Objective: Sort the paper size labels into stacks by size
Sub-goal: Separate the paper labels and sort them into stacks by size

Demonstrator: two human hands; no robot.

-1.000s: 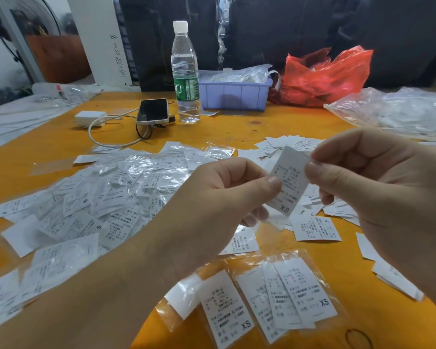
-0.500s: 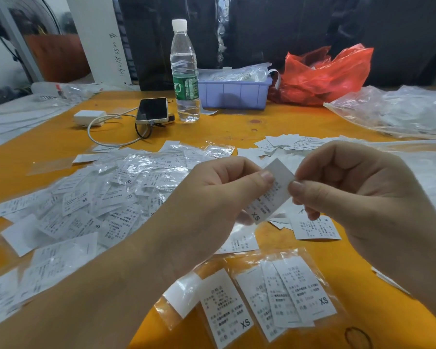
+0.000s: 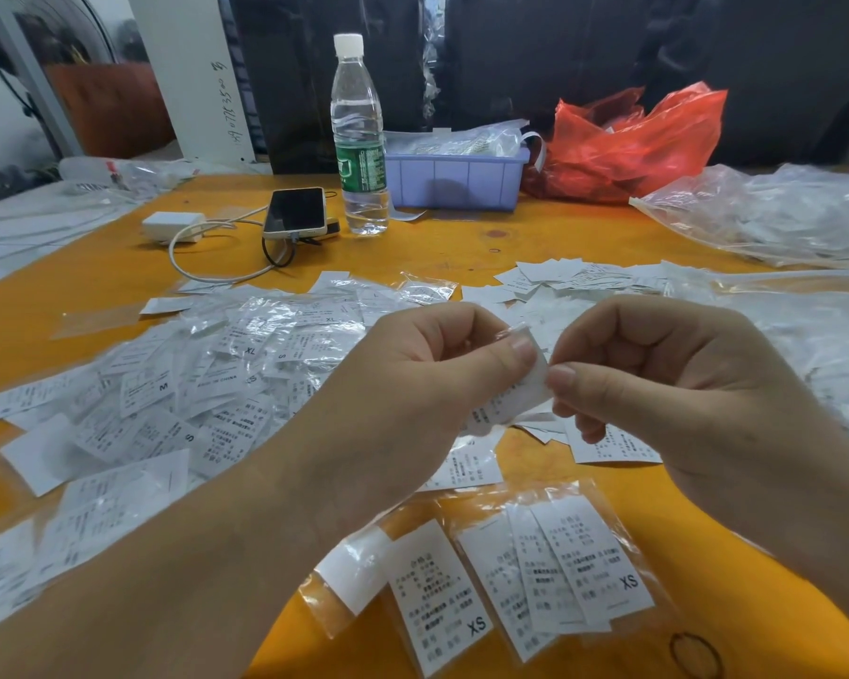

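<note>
1. Hands met above the middle of the orange table [image 3: 461, 247]: our left hand [image 3: 412, 384] and our right hand [image 3: 667, 379] both held one small label [image 3: 525, 392] between them.
2. We pinched that label with the left thumb on its near face and curled fingers behind it; the right thumb and forefinger nipped its right edge, with the other right fingers curled under.
3. We could not read the size on the held label, since our thumbs covered much of it.
4. Near us lay a group of XS labels in clear sleeves [image 3: 525, 575], side by side and partly overlapping.
5. To the left spread a loose heap of sleeved labels [image 3: 177, 384], with M, S and XL marks showing among them.
6. Farther right, beyond our hands, sat a scatter of bare labels [image 3: 559, 276].
7. At the far side stood a water bottle [image 3: 359, 139], with a phone [image 3: 296, 213] and a white charger [image 3: 172, 225] to its left, and a purple bin [image 3: 454, 181] and a red bag [image 3: 633, 139] to its right.
</note>
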